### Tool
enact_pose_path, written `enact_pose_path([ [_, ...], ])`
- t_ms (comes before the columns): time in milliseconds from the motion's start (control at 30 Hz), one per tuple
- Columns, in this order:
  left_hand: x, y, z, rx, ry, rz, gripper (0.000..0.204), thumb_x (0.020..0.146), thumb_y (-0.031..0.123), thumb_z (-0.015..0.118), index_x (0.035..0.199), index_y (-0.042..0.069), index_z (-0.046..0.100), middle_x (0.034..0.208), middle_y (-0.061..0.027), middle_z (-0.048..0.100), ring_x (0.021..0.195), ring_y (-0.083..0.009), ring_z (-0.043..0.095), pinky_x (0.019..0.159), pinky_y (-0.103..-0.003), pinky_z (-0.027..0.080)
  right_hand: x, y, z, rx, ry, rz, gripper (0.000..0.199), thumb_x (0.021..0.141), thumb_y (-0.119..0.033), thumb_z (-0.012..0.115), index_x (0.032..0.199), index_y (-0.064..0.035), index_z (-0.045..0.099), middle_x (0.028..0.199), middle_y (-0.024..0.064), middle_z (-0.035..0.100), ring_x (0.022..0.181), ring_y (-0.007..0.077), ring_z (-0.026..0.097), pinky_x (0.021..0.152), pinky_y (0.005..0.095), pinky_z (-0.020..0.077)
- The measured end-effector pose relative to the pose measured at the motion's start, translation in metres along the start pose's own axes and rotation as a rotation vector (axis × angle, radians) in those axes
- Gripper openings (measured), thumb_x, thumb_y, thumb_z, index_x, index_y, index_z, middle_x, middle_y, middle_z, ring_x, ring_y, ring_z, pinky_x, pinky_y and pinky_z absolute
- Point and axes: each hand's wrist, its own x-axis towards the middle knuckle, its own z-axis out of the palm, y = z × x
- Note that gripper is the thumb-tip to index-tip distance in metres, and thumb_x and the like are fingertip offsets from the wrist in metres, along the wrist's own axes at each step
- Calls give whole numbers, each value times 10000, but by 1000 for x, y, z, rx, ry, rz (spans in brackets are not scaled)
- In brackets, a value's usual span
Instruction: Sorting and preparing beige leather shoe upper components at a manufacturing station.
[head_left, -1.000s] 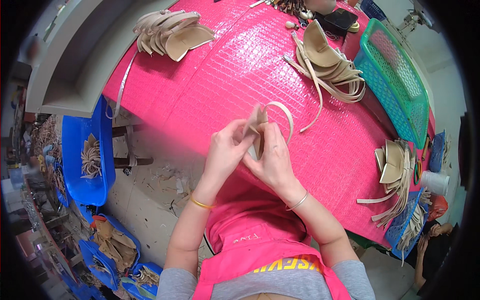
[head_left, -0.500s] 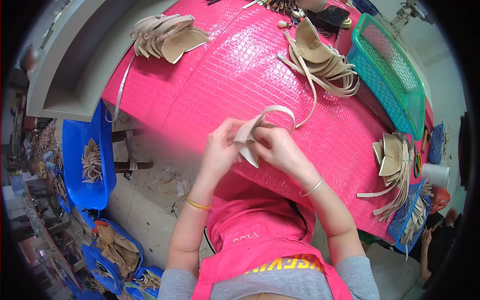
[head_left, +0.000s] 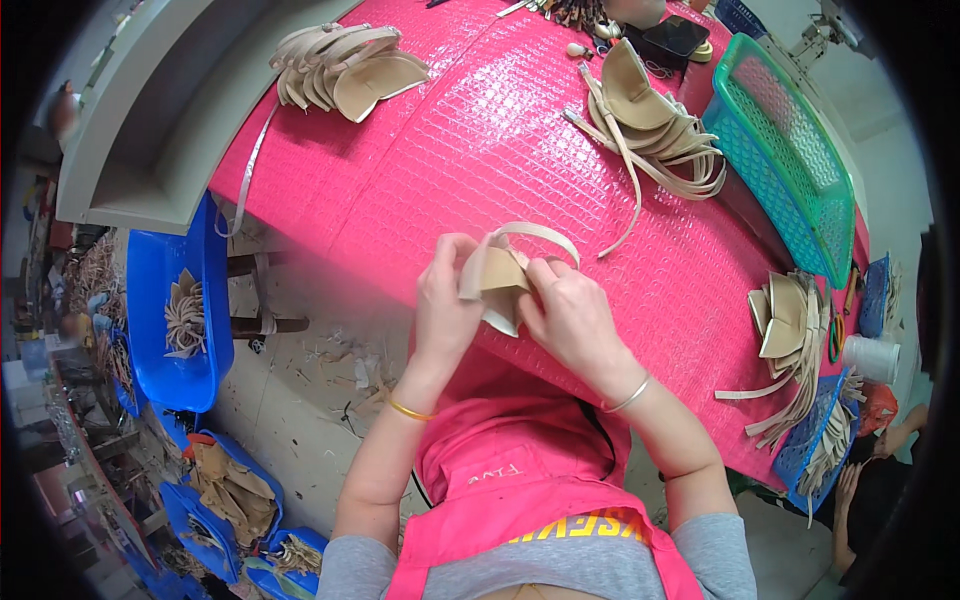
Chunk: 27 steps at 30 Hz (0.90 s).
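Observation:
Between my hands, over the table's near edge, is a beige shoe upper piece (head_left: 505, 272) with a pale edge and a narrow strap arching behind it. My left hand (head_left: 447, 305) pinches its left side, fingers bent round the edge. My right hand (head_left: 578, 315) grips the right side with thumb and forefinger, near the strap. The tan inner face shows between them; some fingertips are hidden behind the piece. Similar strapped pieces lie in a bundle (head_left: 385, 78) at the far left, another bundle (head_left: 635, 95) at the far right, and a third (head_left: 788, 310) at the right.
A pink sheet covers the table (head_left: 400, 190). On its right side stand a green plastic basket (head_left: 790, 165), a white thread spool (head_left: 872, 358) and a blue basket of straps (head_left: 815, 430). At left are a grey shelf (head_left: 130, 150) and a blue bin (head_left: 165, 375). Another person's arm (head_left: 848, 510) shows lower right.
The piece has been turned and spread, so more of its tan inner face shows. My hands are slightly farther apart. The view has shifted a little.

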Motion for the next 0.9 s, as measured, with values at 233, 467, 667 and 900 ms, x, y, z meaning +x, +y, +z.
enact_pose_path([
  [233,-2,-7,11,104,131,-3,132,727,22,569,822,30,478,705,-85,562,635,-187,577,575,-313,445,-5,-6,2,-14,10,-43,110,677,-78,565,739,-18,498,654,145,511,603,309,541,542,400,441],
  [467,-2,-15,14,-452,127,-301,173,794,23,496,964,13,528,882,-57,584,815,-161,571,698,-265,470,-11,-28,-5,211,49,-165,94,700,-55,571,733,-9,496,688,137,486,642,297,516,560,372,425],
  [667,-10,4,6,-855,133,-450,246,835,35,442,1075,9,490,1003,-87,559,906,-166,555,781,-293,466,-2,-5,2,495,216,90,135,843,-76,477,859,43,538,760,130,557,658,215,538,604,300,419],
  [900,-15,28,-14,-831,-156,-363,338,796,1,488,1133,-15,458,1085,-107,533,969,-161,532,802,-287,444,9,7,-3,854,99,326,223,852,-146,526,940,46,596,702,-14,573,640,35,479,563,213,420],
])
